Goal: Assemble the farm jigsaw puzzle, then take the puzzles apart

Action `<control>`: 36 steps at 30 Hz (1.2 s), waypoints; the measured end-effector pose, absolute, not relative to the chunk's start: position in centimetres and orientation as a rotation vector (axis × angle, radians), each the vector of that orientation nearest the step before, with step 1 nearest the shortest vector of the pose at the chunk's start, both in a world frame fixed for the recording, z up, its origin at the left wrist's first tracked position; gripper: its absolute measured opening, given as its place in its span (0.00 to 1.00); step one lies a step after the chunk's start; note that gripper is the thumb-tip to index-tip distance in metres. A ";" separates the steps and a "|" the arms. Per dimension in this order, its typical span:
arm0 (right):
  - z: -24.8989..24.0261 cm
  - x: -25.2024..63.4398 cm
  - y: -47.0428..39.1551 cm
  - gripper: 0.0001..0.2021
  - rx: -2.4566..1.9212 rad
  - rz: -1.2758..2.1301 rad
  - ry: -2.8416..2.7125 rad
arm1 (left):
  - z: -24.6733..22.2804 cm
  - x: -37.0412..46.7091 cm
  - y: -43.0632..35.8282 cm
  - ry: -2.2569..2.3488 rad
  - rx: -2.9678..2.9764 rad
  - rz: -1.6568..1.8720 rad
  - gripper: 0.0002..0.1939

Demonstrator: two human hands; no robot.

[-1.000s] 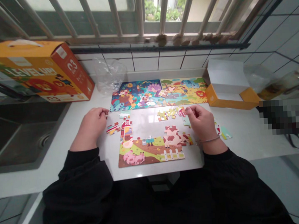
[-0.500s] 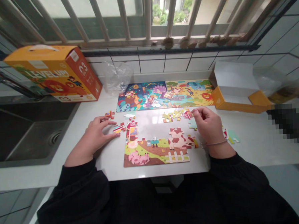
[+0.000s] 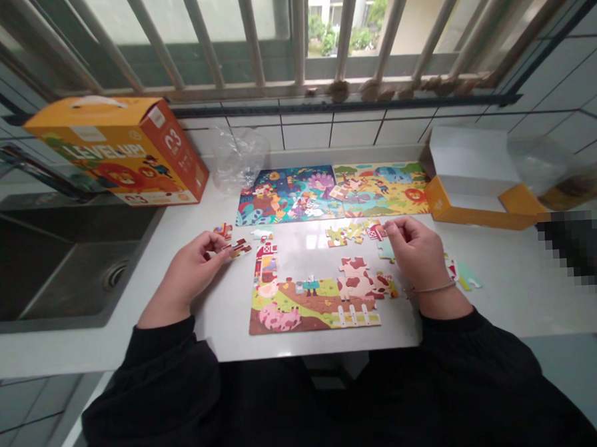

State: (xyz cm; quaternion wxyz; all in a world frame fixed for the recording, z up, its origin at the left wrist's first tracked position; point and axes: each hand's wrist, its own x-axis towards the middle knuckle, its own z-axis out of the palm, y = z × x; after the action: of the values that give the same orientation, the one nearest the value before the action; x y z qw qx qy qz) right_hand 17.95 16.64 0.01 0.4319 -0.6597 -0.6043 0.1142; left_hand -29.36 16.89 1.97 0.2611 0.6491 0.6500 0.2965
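A partly joined farm puzzle (image 3: 316, 309) lies on the white counter in front of me, with a pink pig, a cow and a white fence on it. Left of it, my left hand (image 3: 198, 262) pinches a puzzle piece (image 3: 240, 247) between thumb and fingers. Another loose piece (image 3: 223, 231) lies just beyond those fingertips. My right hand (image 3: 418, 247) is closed beside a red barn piece (image 3: 376, 232); its fingertips are at that piece's right edge, and what they grip is hidden. Yellow-green pieces (image 3: 336, 236) sit left of the barn piece.
Two finished puzzles, one dark blue (image 3: 287, 197) and one yellow (image 3: 391, 192), lie at the back. An orange carton (image 3: 124, 152) stands by the sink (image 3: 81, 281). Beside it is a clear plastic bag (image 3: 238, 160). An opened orange box (image 3: 482, 204) stands at the right.
My left hand's fingers have closed from a spread pose onto a puzzle piece, and the piece has shifted and turned. My right hand has stayed nearly still. The view has shifted slightly.
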 end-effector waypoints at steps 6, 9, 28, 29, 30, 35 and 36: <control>1.4 16.7 16.4 0.18 -1.508 0.319 -1.623 | 2.8 -25.4 19.1 1.461 1.640 0.826 0.25; 3.0 13.5 16.7 0.11 -1.288 0.356 -1.872 | 2.4 -22.0 20.7 1.261 1.651 0.817 0.22; -1.3 3.7 20.5 0.07 -1.000 0.446 -2.476 | 2.0 -23.0 21.9 1.761 1.997 0.860 0.15; -1.4 3.6 20.6 0.06 -0.975 0.433 -2.500 | 2.0 -23.6 22.1 1.880 2.024 0.799 0.16; -1.4 3.5 20.6 0.05 -0.954 0.417 -2.522 | 2.0 -24.3 22.4 1.983 2.024 0.746 0.17; -1.4 2.7 20.3 0.07 -0.948 0.329 -2.576 | 1.1 -28.1 23.0 2.226 1.898 0.626 0.22; -1.5 2.6 20.3 0.08 -0.956 0.313 -2.584 | 0.9 -28.8 23.1 2.243 1.868 0.595 0.22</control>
State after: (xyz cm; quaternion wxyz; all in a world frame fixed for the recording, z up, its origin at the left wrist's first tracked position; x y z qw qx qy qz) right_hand 2.62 20.29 -1.45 0.1833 -0.3389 -0.9161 0.1109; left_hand -28.83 23.08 0.90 0.0811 0.6251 0.7503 0.1992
